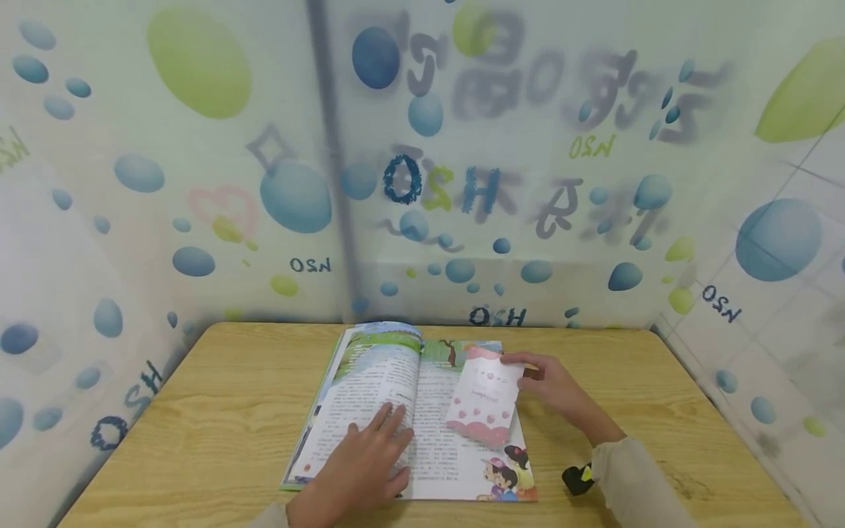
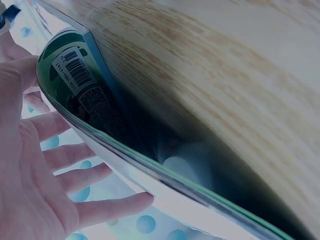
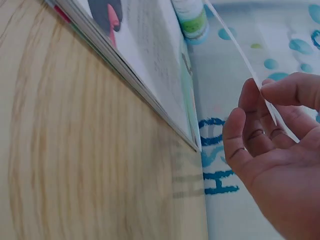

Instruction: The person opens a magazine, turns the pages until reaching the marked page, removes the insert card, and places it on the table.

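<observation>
An illustrated magazine lies spread on the table, its left pages bulging up near the spine. My left hand rests on the left page by the spine with fingers spread. From below, the left wrist view shows that hand's fingers against the bowed pages, and a barcode on the back cover. Between thumb and fingers, my right hand pinches the upper right edge of a pink-and-white card with strawberry prints. The card is held over the right page and looks thin, edge-on, in the right wrist view.
The wooden table meets a pale wall covering with blue and green drops behind and at both sides. A small black object with a yellow mark is beside the right sleeve.
</observation>
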A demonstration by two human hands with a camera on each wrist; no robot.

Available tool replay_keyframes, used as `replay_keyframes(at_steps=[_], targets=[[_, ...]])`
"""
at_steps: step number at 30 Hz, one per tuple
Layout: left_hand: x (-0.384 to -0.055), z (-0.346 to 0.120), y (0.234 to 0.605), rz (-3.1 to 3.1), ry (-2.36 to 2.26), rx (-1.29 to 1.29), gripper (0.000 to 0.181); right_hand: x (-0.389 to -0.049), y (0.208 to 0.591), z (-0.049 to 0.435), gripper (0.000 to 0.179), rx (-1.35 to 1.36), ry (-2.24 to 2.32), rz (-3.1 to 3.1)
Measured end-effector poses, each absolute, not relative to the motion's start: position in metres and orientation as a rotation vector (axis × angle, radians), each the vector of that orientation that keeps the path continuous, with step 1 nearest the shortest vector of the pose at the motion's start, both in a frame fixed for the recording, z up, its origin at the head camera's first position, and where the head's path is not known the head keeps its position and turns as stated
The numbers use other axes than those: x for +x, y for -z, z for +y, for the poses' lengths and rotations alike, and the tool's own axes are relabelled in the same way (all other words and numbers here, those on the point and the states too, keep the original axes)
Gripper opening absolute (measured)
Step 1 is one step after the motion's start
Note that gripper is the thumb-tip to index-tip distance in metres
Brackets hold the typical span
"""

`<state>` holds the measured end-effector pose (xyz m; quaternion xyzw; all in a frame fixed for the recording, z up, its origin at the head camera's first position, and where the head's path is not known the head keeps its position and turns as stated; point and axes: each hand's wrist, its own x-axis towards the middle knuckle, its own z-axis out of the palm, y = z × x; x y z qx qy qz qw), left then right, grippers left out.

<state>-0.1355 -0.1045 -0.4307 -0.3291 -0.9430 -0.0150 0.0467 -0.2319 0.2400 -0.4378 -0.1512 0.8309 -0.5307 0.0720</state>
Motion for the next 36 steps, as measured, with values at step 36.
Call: replay_keyframes(at_steps=[36], targets=[[-0.135,-0.104,0.433,-2.808,-0.014,-1.007,0.043,-0.212,0.443,0.379,0.034,-0.373,1.385,2.646]])
